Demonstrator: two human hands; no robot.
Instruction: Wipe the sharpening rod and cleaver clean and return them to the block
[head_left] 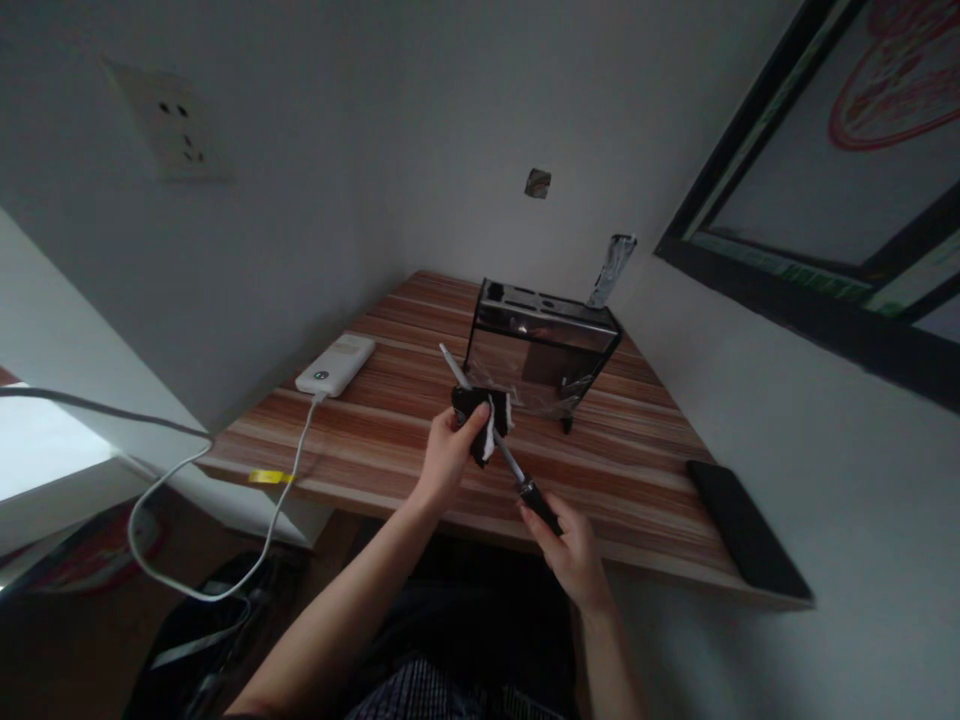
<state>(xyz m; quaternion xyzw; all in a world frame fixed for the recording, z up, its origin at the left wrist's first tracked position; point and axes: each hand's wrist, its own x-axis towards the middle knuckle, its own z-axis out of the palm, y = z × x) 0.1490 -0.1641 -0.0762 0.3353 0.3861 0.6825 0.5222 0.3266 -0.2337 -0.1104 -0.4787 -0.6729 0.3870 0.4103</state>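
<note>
STEP: wiping knife [491, 432] blade, judged mid-stroke | LEFT: left hand [448, 455] grip pinching black-and-white cloth [486, 420] around blade | RIGHT: right hand [571, 548] grip closed on handle | WHERE: above surface [375, 440], knife rack [541, 345] beyond the cloth grip | NEXT: likely slide cloth toward tip, fingers off edge.

No readable text, brand, number or label is found. A red circular sign is seen on the framed poster [862, 150], up and right of the rack [540, 345], but its lettering is blurred and cannot be read. A small green dot is shown on the power bank [335, 365], left of the rack; no print is made out on it. A yellow tag [270, 477] is stuck at the table [645, 470] edge, left and nearer than the rack; nothing legible on it. The socket [171, 122], up and left of the rack, carries no markings that can be read.
</note>
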